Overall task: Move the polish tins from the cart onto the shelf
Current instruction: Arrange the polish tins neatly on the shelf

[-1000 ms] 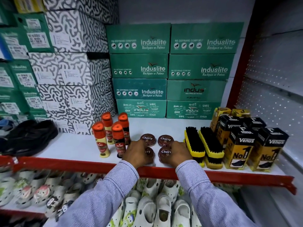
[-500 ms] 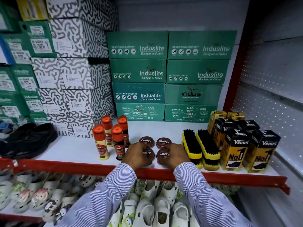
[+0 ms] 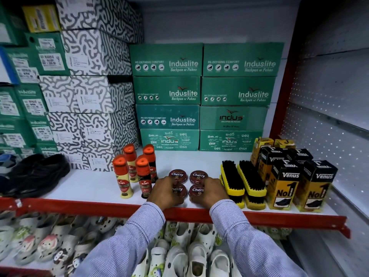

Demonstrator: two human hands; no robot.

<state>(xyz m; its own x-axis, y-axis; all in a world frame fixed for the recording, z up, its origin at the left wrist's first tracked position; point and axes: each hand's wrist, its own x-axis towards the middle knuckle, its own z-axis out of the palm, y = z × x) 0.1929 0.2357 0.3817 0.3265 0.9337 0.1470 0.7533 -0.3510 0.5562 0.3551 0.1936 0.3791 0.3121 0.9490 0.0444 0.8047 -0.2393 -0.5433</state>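
Observation:
Several round dark-red Cherry polish tins lie in a square on the white shelf (image 3: pixel 95 184). The two back tins (image 3: pixel 177 175) (image 3: pixel 198 176) lie free. My left hand (image 3: pixel 164 191) grips the front left tin (image 3: pixel 178 189), covering its left side. My right hand (image 3: pixel 210 193) grips the front right tin (image 3: pixel 196 191), covering its right side. Both tins rest on the shelf near its red front edge (image 3: pixel 99 206). The cart is out of view.
Kiwi liquid polish bottles (image 3: pixel 132 170) stand just left of the tins. Yellow-backed brushes (image 3: pixel 242 181) and Venus boxes (image 3: pixel 295 176) stand to the right. Green Induslite boxes (image 3: pixel 201 96) and patterned boxes (image 3: pixel 87 92) are stacked behind. Black shoes (image 3: pixel 38 172) lie at left. White clogs (image 3: pixel 179 252) fill the lower shelf.
Both hands stay on the front tins, barely shifting. The camera has tilted up a little, so the shelf sits lower in view.

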